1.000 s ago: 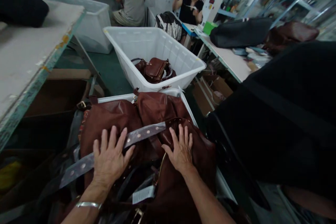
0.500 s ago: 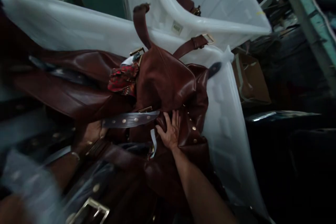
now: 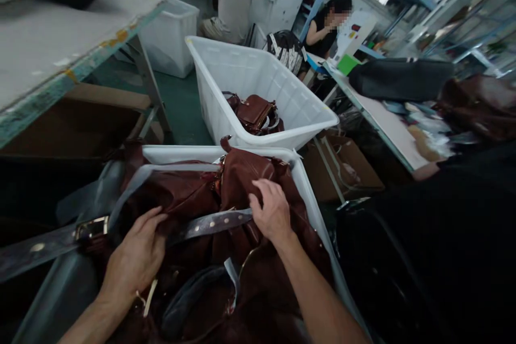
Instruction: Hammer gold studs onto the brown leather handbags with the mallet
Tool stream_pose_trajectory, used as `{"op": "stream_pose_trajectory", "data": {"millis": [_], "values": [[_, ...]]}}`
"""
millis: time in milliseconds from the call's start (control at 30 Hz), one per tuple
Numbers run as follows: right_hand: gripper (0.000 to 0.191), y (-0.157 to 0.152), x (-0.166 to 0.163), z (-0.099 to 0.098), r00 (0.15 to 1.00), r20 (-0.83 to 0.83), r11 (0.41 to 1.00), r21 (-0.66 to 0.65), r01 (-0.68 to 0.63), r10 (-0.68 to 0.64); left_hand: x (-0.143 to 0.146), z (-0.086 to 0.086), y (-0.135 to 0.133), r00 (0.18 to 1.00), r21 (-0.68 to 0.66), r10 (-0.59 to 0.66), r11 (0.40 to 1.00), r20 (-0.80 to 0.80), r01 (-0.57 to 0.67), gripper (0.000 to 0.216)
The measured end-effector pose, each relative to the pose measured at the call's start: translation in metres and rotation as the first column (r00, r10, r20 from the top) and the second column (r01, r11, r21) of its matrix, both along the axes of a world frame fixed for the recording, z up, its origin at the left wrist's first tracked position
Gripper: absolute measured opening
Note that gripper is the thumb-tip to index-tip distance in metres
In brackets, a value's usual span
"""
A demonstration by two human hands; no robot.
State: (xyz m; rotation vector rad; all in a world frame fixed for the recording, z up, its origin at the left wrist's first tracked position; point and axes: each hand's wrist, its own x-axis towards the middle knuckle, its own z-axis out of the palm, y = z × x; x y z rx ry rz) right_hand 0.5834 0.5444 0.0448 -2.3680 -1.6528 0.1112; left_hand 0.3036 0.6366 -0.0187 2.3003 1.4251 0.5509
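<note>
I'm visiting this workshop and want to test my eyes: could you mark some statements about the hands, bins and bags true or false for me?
1. The near bin and the far bin both hold brown bags. True.
2. The far bin is filled to its rim. False: its bags lie low inside.
3. A studded strap stretches between the two hands. True.
4. Both hands wear gloves. False: the left hand and the right hand are bare.
5. The seated person in the light shirt faces the camera. False: that person's back is turned.
</note>
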Motion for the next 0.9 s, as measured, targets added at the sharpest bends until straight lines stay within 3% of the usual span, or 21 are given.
{"op": "stream_pose_trajectory", "data": {"millis": [67, 133, 233, 367, 467, 567, 667, 733, 833, 900], "values": [[0.059, 0.033, 0.001, 0.002, 0.995, 0.044, 0.996, 0.011, -0.085, 0.085, 0.021, 0.007, -0.002, 1.0, 0.086, -0.024, 0.996, 0.005, 0.024, 0.058], [0.068, 0.06, 0.004, -0.019, 0.989, 0.059, 0.99, -0.044, -0.131, 0.134, 0.045, -0.004, 0.001, 0.995, 0.173, -0.073, 0.981, -0.074, 0.085, 0.066], [0.066, 0.078, 0.014, -0.073, 0.992, 0.041, 0.985, -0.13, -0.112, 0.118, 0.072, -0.05, 0.007, 0.965, 0.124, -0.125, 0.98, -0.232, 0.157, 0.067], [0.065, 0.083, 0.024, -0.142, 0.993, 0.021, 0.972, -0.207, -0.109, 0.116, 0.083, -0.117, 0.011, 0.949, -0.095, -0.101, 0.993, -0.3, 0.076, 0.057], [0.064, 0.092, 0.027, -0.174, 0.992, -0.021, 0.96, -0.251, -0.122, 0.121, 0.089, -0.144, 0.02, 0.95, -0.188, -0.102, 0.981, -0.296, 0.047, 0.055], [0.062, 0.102, 0.028, -0.187, 0.99, -0.079, 0.952, -0.276, -0.132, 0.115, 0.094, -0.156, 0.027, 0.945, -0.226, -0.112, 0.973, -0.306, 0.042, 0.053], [0.062, 0.11, 0.028, -0.177, 0.986, -0.132, 0.939, -0.315, -0.14, 0.103, 0.094, -0.16, 0.029, 0.946, -0.232, -0.119, 0.972, -0.303, 0.048, 0.053], [0.068, 0.112, 0.026, -0.155, 0.978, -0.176, 0.914, -0.369, -0.167, 0.107, 0.092, -0.157, 0.027, 0.954, -0.236, -0.119, 0.97, -0.274, 0.053, 0.052], [0.071, 0.089, 0.014, -0.099, 0.961, -0.248, 0.864, -0.452, -0.224, 0.12, 0.088, -0.144, 0.022, 0.973, -0.235, -0.138, 0.968, -0.187, 0.092, 0.052], [0.063, 0.047, -0.005, -0.05, 0.953, -0.266, 0.859, -0.443, -0.256, 0.147, 0.086, -0.13, 0.021, 0.978, -0.243, -0.173, 0.96, -0.12, 0.141, 0.053]]}}
